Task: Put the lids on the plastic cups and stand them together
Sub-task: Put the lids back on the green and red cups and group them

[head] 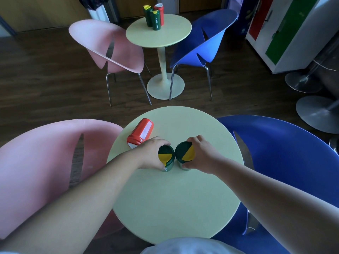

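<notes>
Status | we see left grip (152,153) grasping left green cup (166,154), right grip (201,155) grasping right green cup (184,151) | cups touching, upright on bench (174,198)

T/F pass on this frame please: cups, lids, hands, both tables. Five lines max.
1. The left hand holds the left green cup, and the right hand holds the right green cup. True.
2. The red cup stands upright on the near table. False: it lies on its side, beyond the left hand.
3. Both green cups have green-and-yellow lids on. True.
4. The green cups sit at opposite edges of the near table. False: they stand side by side near its middle.
5. The far table holds no cups. False: three cups stand together on it.
</notes>
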